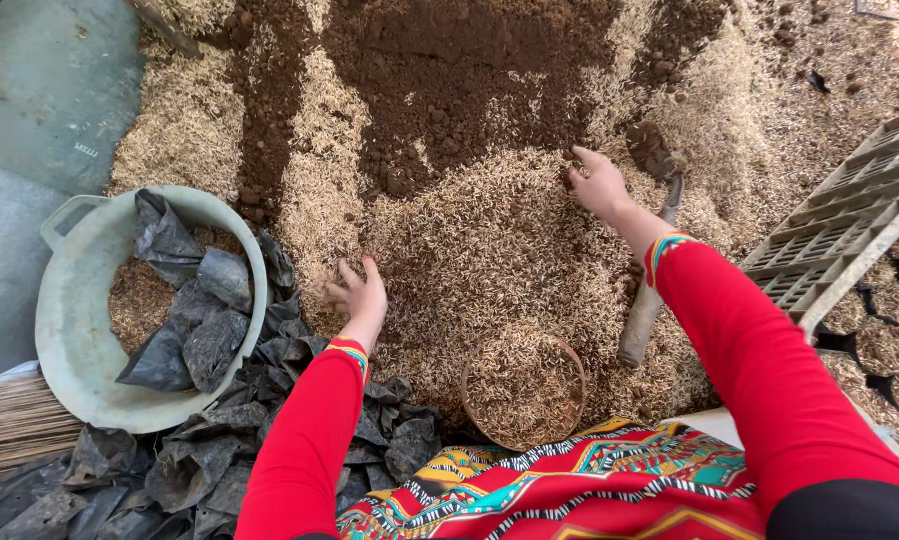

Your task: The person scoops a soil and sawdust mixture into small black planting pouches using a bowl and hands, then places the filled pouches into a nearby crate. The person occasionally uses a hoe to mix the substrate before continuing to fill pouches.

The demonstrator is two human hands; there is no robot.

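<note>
A wide heap of pale rice husks (480,240) lies in front of me, with dark soil (450,80) mixed in at the far side. My left hand (360,293) rests fingers spread on the husks at the heap's left edge, holding nothing. My right hand (599,184) reaches farther out and presses into the husks near the soil, fingers apart. Close to my lap stands a small round bag (523,390) filled with husks. Both arms wear red sleeves.
A pale green basin (70,340) at left holds husks and black plastic bags; more black bags (270,430) lie beside it. A trowel with a wooden handle (648,300) lies by my right arm. A grey plastic crate (850,220) and filled bags sit at right.
</note>
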